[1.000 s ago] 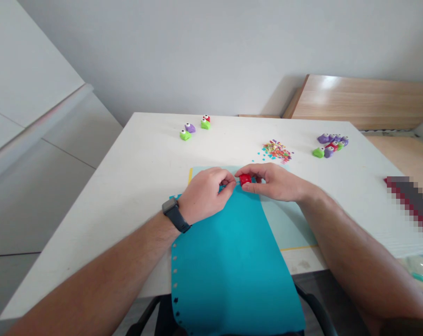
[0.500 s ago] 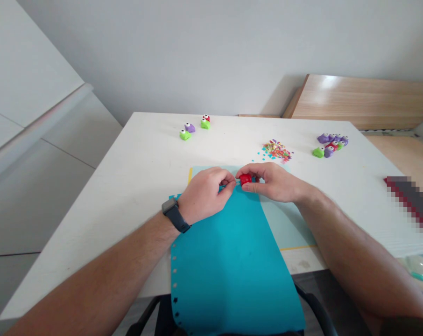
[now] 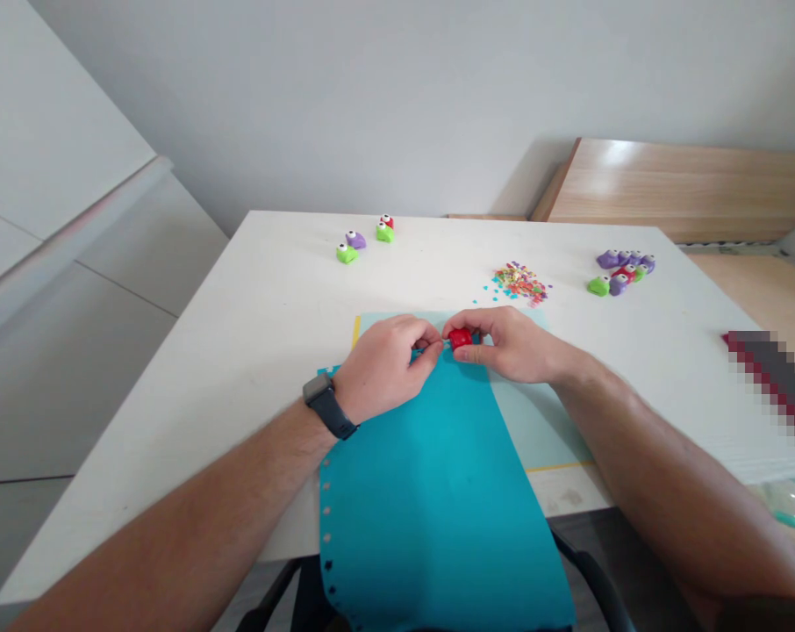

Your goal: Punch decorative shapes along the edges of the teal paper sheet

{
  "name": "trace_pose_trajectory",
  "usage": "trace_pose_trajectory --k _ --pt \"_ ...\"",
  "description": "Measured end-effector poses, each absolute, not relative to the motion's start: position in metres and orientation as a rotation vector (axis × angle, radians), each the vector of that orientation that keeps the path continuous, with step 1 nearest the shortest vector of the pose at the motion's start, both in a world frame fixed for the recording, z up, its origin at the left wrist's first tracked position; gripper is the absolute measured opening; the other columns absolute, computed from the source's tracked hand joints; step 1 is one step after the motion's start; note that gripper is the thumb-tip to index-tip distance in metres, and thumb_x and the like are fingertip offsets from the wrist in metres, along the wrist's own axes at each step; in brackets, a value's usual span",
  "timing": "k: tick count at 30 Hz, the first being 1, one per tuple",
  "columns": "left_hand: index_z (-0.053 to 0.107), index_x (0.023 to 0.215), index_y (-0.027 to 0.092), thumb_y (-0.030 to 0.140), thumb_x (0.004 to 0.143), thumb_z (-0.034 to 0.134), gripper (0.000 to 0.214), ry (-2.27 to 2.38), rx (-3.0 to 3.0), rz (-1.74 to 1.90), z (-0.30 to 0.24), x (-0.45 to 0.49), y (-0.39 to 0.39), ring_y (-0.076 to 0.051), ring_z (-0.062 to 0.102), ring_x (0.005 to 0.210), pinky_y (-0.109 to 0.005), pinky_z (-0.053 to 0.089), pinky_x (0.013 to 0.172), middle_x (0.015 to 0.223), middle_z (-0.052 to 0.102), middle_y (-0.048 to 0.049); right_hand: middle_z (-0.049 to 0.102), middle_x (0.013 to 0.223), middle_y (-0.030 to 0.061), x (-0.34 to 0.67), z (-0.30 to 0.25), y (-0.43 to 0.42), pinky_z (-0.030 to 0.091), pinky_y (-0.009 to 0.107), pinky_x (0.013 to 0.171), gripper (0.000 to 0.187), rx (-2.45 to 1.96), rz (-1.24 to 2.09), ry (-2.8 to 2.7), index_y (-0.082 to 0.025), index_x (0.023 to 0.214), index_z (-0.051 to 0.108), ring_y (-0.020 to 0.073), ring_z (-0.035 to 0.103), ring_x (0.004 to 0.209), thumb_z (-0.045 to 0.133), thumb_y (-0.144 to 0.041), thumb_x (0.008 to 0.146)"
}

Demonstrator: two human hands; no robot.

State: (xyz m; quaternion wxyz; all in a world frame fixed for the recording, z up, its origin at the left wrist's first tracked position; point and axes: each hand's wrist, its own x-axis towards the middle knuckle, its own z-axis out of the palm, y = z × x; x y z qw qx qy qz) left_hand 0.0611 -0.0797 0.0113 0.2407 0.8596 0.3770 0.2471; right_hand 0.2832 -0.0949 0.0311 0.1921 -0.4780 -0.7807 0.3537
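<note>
right fingers (image 3: pixel 477 354) grip one red punch (image 3: pixel 461 339); left fingers (image 3: pixel 430 356) pinch one blue sheet (image 3: pixel 437 474).

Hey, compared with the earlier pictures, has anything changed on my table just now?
Nothing has clearly moved, and nothing was taken hold of or let go. Your right hand still holds the small red punch, your left hand still pinches the blue sheet at its far edge, and the confetti lies as before.

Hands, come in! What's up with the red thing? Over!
Right hand holding red thing at far edge of blue sheet. Left hand pinching that edge. Confetti beyond, apart from hands.
</note>
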Motion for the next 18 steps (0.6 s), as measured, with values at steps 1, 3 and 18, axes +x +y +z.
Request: trace_pose_trajectory --k 1,3,18 --pt "0.069 0.089 0.018 0.027 0.095 0.056 0.016 1.036 2.349 0.675 0.0112 0.0610 -0.0797 -0.019 0.064 0.083 -0.033 0.049 0.075 0.087 0.070 -0.0048 0.070 0.091 0.0017 0.2828 0.0310 -0.0950 0.044 0.028 0.077 0.024 -1.347 0.994 -2.185 -0.018 0.106 0.071 0.0152 0.059 0.081 0.066 -0.029 0.085" --pt "0.069 0.089 0.018 0.027 0.095 0.057 0.016 1.042 2.345 0.672 0.0109 0.0608 -0.0795 -0.019 0.064 0.083 -0.033 0.049 0.076 0.087 0.070 -0.0047 0.070 0.091 0.0017 0.2821 0.0307 -0.0953 0.044 0.028 0.077 0.024 -1.354 1.001 -2.170 -0.018 0.106 0.072 0.0154 0.060 0.081 0.067 -0.028 0.085" --pt "0.068 0.089 0.018 0.027 0.095 0.057 0.016 1.055 2.341 0.645 0.0080 0.0603 -0.0793 -0.019 0.064 0.083 -0.032 0.048 0.075 0.087 0.069 -0.0044 0.069 0.090 0.0015 0.2789 0.0262 -0.0957 0.043 0.028 0.077 0.021 -1.345 0.941 -2.168 -0.018 0.103 0.072 0.0151 0.059 0.081 0.067 -0.025 0.084"
